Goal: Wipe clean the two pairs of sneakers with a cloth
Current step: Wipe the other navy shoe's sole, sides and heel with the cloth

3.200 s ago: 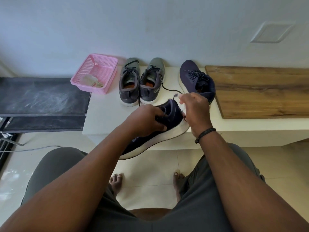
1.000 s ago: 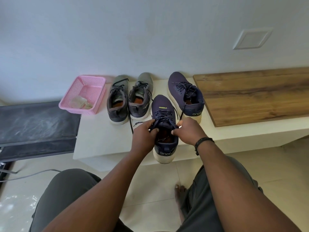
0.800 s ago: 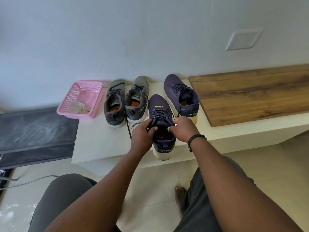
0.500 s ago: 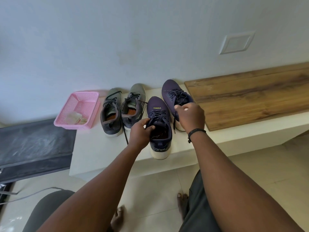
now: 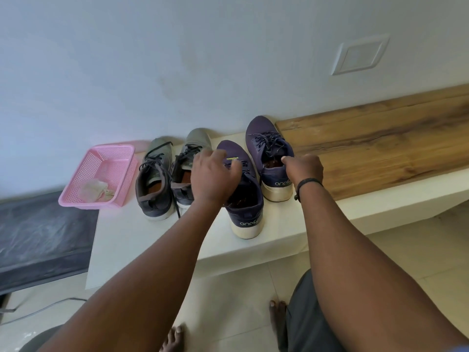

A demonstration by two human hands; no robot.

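Observation:
Two pairs of sneakers stand on a white ledge (image 5: 142,240), toes to the wall. The grey pair is on the left: one grey sneaker (image 5: 153,181) and its mate (image 5: 195,143), partly hidden by my left hand. The near navy sneaker (image 5: 247,199) stands beside them, the far navy sneaker (image 5: 266,141) to its right. My left hand (image 5: 213,176) lies over the near navy sneaker's laces with fingers spread and relaxed. My right hand (image 5: 304,168) has curled fingers at the far navy sneaker's collar, thumb at the opening. A crumpled pale cloth (image 5: 95,190) lies in the pink basket (image 5: 101,158).
A wooden board (image 5: 380,143) covers the ledge right of the shoes. A dark low surface (image 5: 38,229) adjoins the ledge on the left. A wall plate (image 5: 360,54) sits above. A cable (image 5: 38,308) runs on the tiled floor, where my bare feet stand.
The near navy sneaker has been set down on the ledge. My left hand let go of its collar and moved up over the laces. My right hand reached to the far navy sneaker's collar.

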